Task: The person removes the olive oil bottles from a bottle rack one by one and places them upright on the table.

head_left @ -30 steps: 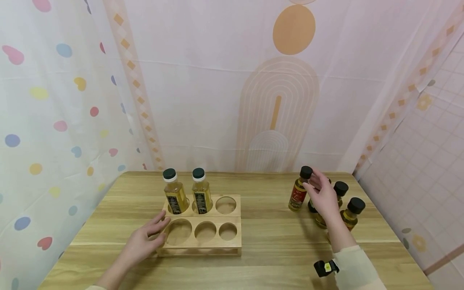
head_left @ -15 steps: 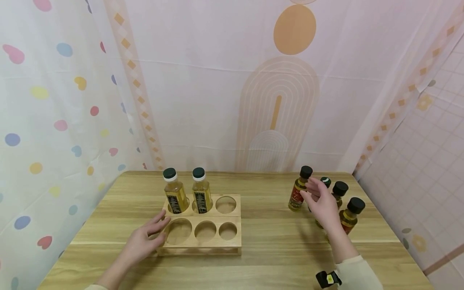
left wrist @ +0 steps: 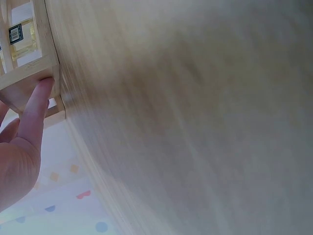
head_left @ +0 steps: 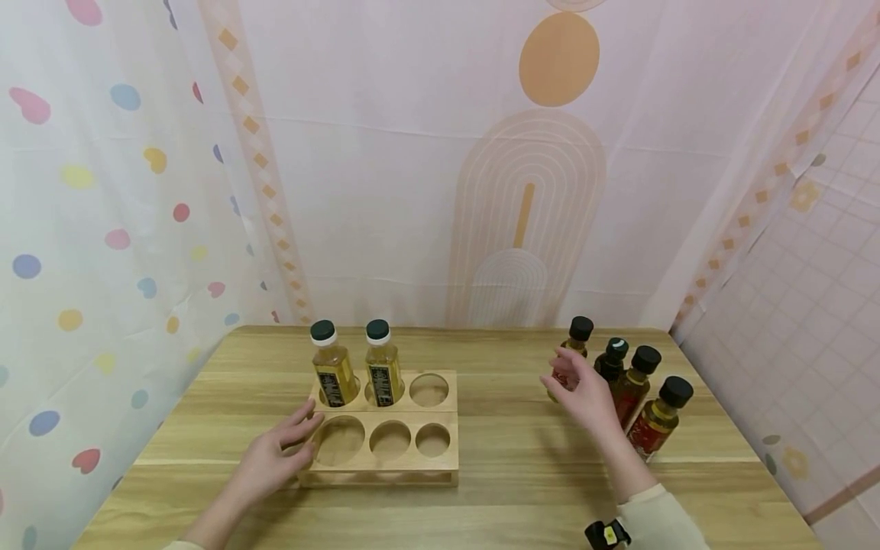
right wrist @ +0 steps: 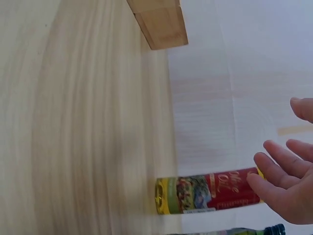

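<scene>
Though both empty, loosely spread, left hand (head_left: 273,456) against rack edge (head_left: 315,466), right hand (head_left: 587,395) near bottle (right wrist: 208,193), tabletop (head_left: 505,435) between.

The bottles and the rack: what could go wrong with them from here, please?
The right hand, at the leftmost free-standing bottle, might tip it. The three other free-standing bottles stand close by and could be knocked too. The left hand touches the rack and might shift it, shaking its two bottles.

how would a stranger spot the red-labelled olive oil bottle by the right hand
On the pale wooden table, right of the six-hole wooden rack, stand dark-capped bottles. The black-capped, red-labelled oil bottle, partly behind the right hand, is leftmost.
</scene>
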Demonstrator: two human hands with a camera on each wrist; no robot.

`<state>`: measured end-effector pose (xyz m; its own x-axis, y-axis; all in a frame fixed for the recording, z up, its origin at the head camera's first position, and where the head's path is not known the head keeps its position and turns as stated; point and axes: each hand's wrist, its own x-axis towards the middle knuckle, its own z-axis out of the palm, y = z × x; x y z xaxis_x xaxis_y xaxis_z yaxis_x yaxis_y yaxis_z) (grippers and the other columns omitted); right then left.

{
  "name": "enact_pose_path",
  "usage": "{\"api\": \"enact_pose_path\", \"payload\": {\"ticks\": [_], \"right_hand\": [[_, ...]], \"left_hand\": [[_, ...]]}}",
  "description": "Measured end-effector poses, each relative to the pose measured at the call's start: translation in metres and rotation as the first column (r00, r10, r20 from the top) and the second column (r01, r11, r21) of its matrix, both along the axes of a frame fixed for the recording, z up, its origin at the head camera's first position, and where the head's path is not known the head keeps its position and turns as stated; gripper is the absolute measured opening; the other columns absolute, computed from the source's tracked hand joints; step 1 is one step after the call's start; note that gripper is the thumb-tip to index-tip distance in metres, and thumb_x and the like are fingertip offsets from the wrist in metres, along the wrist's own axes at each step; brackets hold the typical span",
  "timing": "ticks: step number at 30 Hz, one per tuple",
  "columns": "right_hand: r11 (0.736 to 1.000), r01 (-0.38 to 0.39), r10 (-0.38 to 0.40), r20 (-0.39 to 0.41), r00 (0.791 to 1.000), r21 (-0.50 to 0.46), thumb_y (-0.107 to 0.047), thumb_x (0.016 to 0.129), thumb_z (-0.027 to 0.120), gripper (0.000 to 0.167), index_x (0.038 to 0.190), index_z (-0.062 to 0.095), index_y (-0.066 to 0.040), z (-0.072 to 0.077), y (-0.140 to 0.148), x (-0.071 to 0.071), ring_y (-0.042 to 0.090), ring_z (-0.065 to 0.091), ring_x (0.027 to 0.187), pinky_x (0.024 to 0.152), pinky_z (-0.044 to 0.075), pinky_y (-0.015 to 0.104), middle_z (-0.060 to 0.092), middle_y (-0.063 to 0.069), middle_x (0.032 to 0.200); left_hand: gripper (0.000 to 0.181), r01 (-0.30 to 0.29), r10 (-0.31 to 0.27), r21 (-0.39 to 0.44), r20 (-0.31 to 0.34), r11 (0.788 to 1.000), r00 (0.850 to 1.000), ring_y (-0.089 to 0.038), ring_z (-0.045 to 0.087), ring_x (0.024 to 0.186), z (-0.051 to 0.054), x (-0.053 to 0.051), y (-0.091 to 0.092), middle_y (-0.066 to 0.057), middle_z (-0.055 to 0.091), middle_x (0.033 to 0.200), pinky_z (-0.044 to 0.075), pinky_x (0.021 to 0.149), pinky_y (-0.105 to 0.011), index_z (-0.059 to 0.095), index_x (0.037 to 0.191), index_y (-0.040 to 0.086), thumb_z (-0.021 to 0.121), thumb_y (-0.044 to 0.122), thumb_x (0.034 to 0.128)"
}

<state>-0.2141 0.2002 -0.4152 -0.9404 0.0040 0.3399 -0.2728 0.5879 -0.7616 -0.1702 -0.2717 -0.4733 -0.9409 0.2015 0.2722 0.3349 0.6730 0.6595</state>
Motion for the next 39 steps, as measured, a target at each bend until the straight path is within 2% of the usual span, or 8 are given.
{"api": "enact_pose_path", "payload": {"ticks": [6,14,23,28,36,39], "right_hand": [[0.997,-0.065,0.066,0.025,0.998,-0.029,-0.013,0.091,0.073,0.053,0.137,0.052,0.002,-0.007,-0.014,-0.005,0.038,0.059,0.117,0.100,0.046,0.052,0.065,0.022,0.123],[0.990,-0.117,0.121,0.055,0.991,-0.074,-0.011,0.088,0.076,0.054,0.136,0.054,0.000,-0.011,-0.038,-0.008,0.036,0.058,0.120,0.103,0.044,0.051,0.066,0.018,0.124],[0.974,-0.209,0.213,0.043,0.976,-0.083,-0.009,0.086,0.077,0.055,0.135,0.054,0.001,-0.016,-0.067,-0.010,0.036,0.060,0.117,0.102,0.045,0.050,0.066,0.017,0.123],[0.959,-0.264,0.271,0.069,0.960,-0.100,-0.010,0.086,0.077,0.057,0.137,0.053,0.001,-0.015,-0.087,-0.011,0.034,0.059,0.118,0.104,0.044,0.048,0.065,0.016,0.125],[0.922,-0.375,0.381,0.049,0.923,-0.099,-0.016,0.088,0.076,0.058,0.139,0.052,-0.001,-0.008,-0.117,-0.012,0.034,0.058,0.120,0.105,0.043,0.048,0.063,0.017,0.129],[0.912,-0.400,0.406,0.065,0.912,-0.087,-0.020,0.088,0.077,0.061,0.140,0.051,-0.003,-0.005,-0.129,-0.014,0.031,0.057,0.123,0.106,0.042,0.045,0.061,0.016,0.132]], "left_hand": [[0.042,-0.008,0.008,-0.002,0.006,1.000,1.000,-0.044,0.045,0.130,-0.001,0.000,0.000,-0.017,0.045,0.149,0.051,0.092,-0.046,0.064,0.130,-0.001,0.070,0.009,0.0892],[0.042,-0.019,0.019,0.004,0.016,1.000,1.000,-0.043,0.045,0.131,-0.002,0.000,0.000,-0.016,0.044,0.150,0.052,0.091,-0.042,0.064,0.130,0.000,0.070,0.009,0.0894],[0.043,-0.014,0.014,0.012,0.021,1.000,1.000,-0.044,0.044,0.131,-0.001,0.000,0.001,-0.017,0.044,0.150,0.053,0.089,-0.041,0.063,0.130,-0.001,0.070,0.008,0.0891],[0.042,-0.011,0.011,0.014,0.019,1.000,1.000,-0.044,0.045,0.130,-0.002,-0.001,0.001,-0.017,0.043,0.150,0.053,0.089,-0.041,0.063,0.130,-0.001,0.070,0.008,0.0892],[0.043,-0.009,0.008,0.027,0.026,1.000,1.000,-0.043,0.044,0.131,-0.001,0.000,0.001,-0.017,0.043,0.150,0.052,0.091,-0.039,0.063,0.130,-0.001,0.070,0.009,0.0893],[0.043,-0.011,0.010,0.026,0.024,1.000,1.000,-0.043,0.044,0.131,-0.001,0.001,0.001,-0.017,0.044,0.150,0.052,0.091,-0.038,0.063,0.130,-0.001,0.070,0.009,0.0893]]}}
